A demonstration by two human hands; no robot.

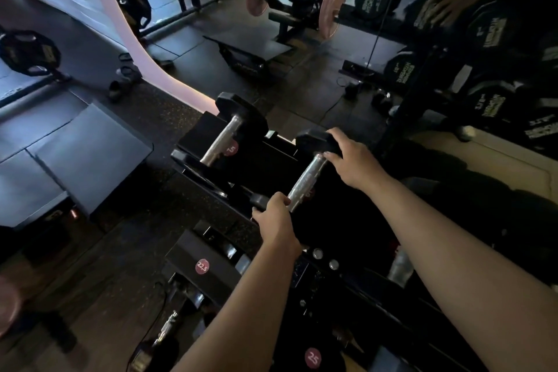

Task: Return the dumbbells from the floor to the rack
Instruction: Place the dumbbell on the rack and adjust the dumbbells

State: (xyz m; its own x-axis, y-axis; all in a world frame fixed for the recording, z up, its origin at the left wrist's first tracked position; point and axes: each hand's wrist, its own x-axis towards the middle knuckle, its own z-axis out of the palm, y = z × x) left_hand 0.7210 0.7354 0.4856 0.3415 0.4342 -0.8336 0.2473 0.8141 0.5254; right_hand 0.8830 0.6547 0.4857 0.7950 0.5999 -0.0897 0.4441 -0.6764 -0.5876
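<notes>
A black hex dumbbell with a knurled silver handle [306, 183] lies across the top tier of the black rack [271, 160]. My left hand [276, 220] grips its near head. Over its far head my right hand [351, 157] is closed. To the left, a second dumbbell [219, 140] of the same kind rests in the end slot beside a round pink weight label. Lower tiers carry labels 22.5 [202, 266] and 25 [312, 357]; a dumbbell with a silver handle [164, 331] lies low at the bottom left.
A mirror wall stands behind the rack and reflects my hand and stacked black dumbbells [489, 27]. Grey floor mats [75, 154] lie to the left. A bench machine with pink plates [330, 10] stands further back. A black weight plate [28, 51] sits at far left.
</notes>
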